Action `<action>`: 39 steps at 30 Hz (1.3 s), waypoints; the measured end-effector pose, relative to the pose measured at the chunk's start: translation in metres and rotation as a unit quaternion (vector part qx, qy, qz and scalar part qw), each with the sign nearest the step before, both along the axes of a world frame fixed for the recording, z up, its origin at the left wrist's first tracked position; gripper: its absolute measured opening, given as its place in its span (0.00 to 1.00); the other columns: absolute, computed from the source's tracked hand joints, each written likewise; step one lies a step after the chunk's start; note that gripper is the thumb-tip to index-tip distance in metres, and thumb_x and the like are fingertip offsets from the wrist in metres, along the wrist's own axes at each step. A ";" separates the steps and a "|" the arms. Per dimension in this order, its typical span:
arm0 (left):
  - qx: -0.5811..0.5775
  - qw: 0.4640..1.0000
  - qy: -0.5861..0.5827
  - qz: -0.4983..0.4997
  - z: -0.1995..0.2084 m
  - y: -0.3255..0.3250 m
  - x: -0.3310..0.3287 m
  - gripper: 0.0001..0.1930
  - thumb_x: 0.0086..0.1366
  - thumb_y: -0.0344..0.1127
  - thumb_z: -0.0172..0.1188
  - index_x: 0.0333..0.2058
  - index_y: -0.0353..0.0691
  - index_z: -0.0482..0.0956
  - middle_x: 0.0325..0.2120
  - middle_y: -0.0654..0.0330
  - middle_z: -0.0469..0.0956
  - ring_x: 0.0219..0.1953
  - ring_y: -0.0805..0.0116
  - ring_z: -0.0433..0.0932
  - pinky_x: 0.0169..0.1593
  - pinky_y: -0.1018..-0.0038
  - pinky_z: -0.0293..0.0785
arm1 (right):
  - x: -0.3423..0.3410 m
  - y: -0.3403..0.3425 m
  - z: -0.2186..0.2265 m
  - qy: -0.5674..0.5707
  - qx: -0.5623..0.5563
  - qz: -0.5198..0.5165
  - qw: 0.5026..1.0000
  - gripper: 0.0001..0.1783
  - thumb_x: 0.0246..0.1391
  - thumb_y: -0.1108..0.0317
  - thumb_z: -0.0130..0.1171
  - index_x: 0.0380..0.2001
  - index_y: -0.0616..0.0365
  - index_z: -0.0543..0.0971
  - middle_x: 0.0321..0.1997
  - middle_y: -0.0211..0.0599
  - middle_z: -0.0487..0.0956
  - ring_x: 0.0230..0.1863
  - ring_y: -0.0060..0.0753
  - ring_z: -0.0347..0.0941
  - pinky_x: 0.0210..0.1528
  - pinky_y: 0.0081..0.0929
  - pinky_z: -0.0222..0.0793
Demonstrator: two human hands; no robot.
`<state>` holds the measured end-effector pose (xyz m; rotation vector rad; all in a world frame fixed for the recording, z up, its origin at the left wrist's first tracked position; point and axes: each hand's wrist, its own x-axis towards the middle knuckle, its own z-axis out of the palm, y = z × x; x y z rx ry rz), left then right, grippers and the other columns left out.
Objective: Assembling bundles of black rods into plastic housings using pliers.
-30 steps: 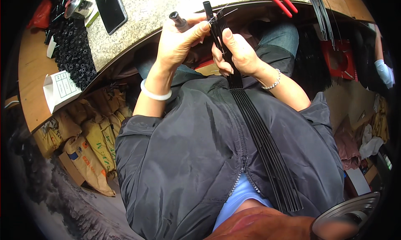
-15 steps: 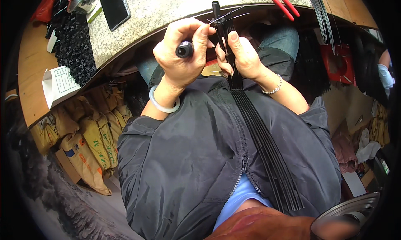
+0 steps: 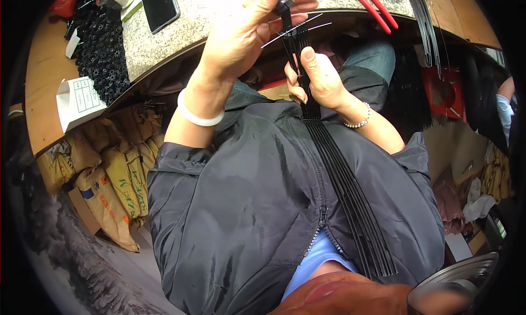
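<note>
Head view. A bundle of black rods serves as the landmark; its long free part lies along the front of the wearer's dark jacket, and its upper end rises toward the edge of the desk. The right hand is closed around the bundle's upper portion, the thumb laid along it and the fingers curled about the opposite side. The left hand is raised at the bundle's upper end, its fingers partly extended behind a dark tube that stands at the top of the rods; strong light and overlap hide the grip, so whether this hand pinches anything cannot be told. Thin wires cross the bundle at a slant, just below the tube. A pale bangle circles the left wrist, and a beaded bracelet the right.

Left of the bundle, on the desk, lies a dark-screened phone; farther left are a heap of small black parts and an open white box. Right of the bundle's upper end are a pair of red handles and, beyond them, a sheaf of grey rods overhanging the desk. Low on the bundle's left stand sacks; at its far right appears another person's blue sleeve.
</note>
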<state>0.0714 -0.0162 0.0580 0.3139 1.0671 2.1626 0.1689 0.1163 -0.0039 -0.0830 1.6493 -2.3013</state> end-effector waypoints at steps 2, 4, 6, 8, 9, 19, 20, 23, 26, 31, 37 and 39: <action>0.105 0.987 0.112 -0.047 -0.041 -0.001 -0.022 0.17 0.67 0.39 0.45 0.46 0.31 0.68 0.42 0.52 0.74 0.41 0.67 0.75 0.47 0.72 0.72 | 0.000 -0.002 0.001 0.003 -0.001 0.001 1.000 0.35 0.57 0.38 0.31 0.20 0.60 0.68 0.10 0.32 0.67 0.10 0.20 0.61 0.15 0.17 0.60; 0.208 0.948 0.219 -0.096 -0.044 -0.001 -0.023 0.18 0.67 0.39 0.45 0.47 0.31 0.68 0.41 0.53 0.74 0.40 0.68 0.75 0.46 0.74 0.72 | 0.000 -0.001 -0.001 0.001 -0.008 -0.005 1.000 0.35 0.57 0.38 0.31 0.20 0.60 0.68 0.09 0.32 0.67 0.10 0.20 0.61 0.15 0.17 0.60; -0.117 0.993 -0.015 0.006 -0.014 0.000 -0.007 0.18 0.66 0.39 0.46 0.48 0.31 0.68 0.40 0.55 0.75 0.37 0.72 0.75 0.44 0.80 0.71 | 0.000 0.002 -0.002 0.001 -0.008 -0.009 1.000 0.35 0.57 0.38 0.31 0.20 0.60 0.68 0.09 0.32 0.67 0.10 0.20 0.61 0.15 0.17 0.60; -0.066 0.997 -0.027 -0.024 -0.012 -0.006 -0.009 0.18 0.66 0.39 0.47 0.48 0.31 0.68 0.39 0.56 0.75 0.37 0.73 0.75 0.42 0.82 0.70 | 0.000 0.002 -0.001 0.003 -0.010 -0.007 1.000 0.34 0.57 0.38 0.31 0.20 0.60 0.68 0.09 0.32 0.66 0.10 0.20 0.61 0.15 0.17 0.60; -0.014 0.998 -0.040 -0.055 -0.009 -0.008 -0.009 0.18 0.66 0.39 0.47 0.49 0.31 0.68 0.38 0.57 0.76 0.36 0.74 0.75 0.40 0.83 0.70 | 0.000 0.002 0.000 -0.005 -0.020 -0.011 1.000 0.34 0.59 0.40 0.31 0.20 0.61 0.68 0.10 0.32 0.66 0.10 0.20 0.60 0.15 0.16 0.58; -0.169 0.980 0.072 0.081 -0.017 -0.007 0.000 0.19 0.65 0.39 0.49 0.49 0.31 0.66 0.33 0.61 0.76 0.33 0.75 0.75 0.37 0.84 0.68 | -0.001 0.002 -0.002 -0.010 -0.027 -0.008 1.000 0.34 0.58 0.38 0.31 0.21 0.60 0.68 0.10 0.32 0.66 0.10 0.21 0.61 0.15 0.17 0.61; -0.164 0.981 0.077 0.068 -0.021 -0.008 -0.004 0.22 0.64 0.41 0.51 0.50 0.30 0.64 0.30 0.61 0.76 0.33 0.74 0.76 0.38 0.82 0.70 | -0.001 0.002 -0.002 -0.010 -0.026 -0.008 1.000 0.34 0.58 0.38 0.31 0.21 0.60 0.68 0.10 0.32 0.66 0.10 0.21 0.61 0.15 0.17 0.61; -0.150 0.980 0.120 0.048 -0.019 -0.004 -0.003 0.21 0.64 0.41 0.50 0.49 0.29 0.65 0.35 0.55 0.74 0.39 0.68 0.75 0.44 0.76 0.71 | 0.000 0.002 -0.003 0.000 -0.021 -0.008 1.000 0.34 0.58 0.38 0.31 0.21 0.60 0.68 0.10 0.32 0.66 0.10 0.21 0.61 0.15 0.18 0.61; -0.139 0.981 0.139 0.004 -0.015 -0.008 -0.005 0.17 0.65 0.39 0.48 0.44 0.30 0.71 0.41 0.50 0.74 0.44 0.64 0.74 0.48 0.72 0.71 | 0.001 0.002 -0.002 -0.009 -0.036 -0.019 0.999 0.32 0.60 0.43 0.32 0.20 0.62 0.69 0.10 0.31 0.66 0.11 0.19 0.59 0.15 0.15 0.56; -0.127 0.982 0.129 -0.052 -0.014 -0.014 -0.005 0.17 0.64 0.40 0.50 0.44 0.31 0.72 0.38 0.50 0.76 0.42 0.65 0.76 0.45 0.71 0.74 | 0.000 0.001 -0.001 0.002 -0.023 -0.005 1.000 0.34 0.58 0.38 0.31 0.21 0.60 0.68 0.09 0.33 0.66 0.10 0.21 0.61 0.15 0.18 0.61; -0.090 0.982 0.154 -0.062 -0.015 -0.011 -0.003 0.16 0.64 0.39 0.51 0.43 0.32 0.72 0.37 0.51 0.76 0.42 0.63 0.76 0.44 0.71 0.74 | 0.001 0.002 0.002 0.008 -0.032 -0.003 0.999 0.34 0.57 0.38 0.31 0.19 0.60 0.67 0.09 0.33 0.66 0.10 0.22 0.61 0.15 0.18 0.61; -0.099 0.981 0.165 -0.036 -0.009 -0.006 0.001 0.12 0.63 0.33 0.53 0.42 0.33 0.71 0.31 0.59 0.77 0.33 0.75 0.76 0.38 0.82 0.72 | 0.001 0.004 0.001 0.005 -0.032 -0.004 0.999 0.34 0.57 0.38 0.31 0.19 0.60 0.67 0.09 0.33 0.66 0.10 0.22 0.60 0.15 0.18 0.61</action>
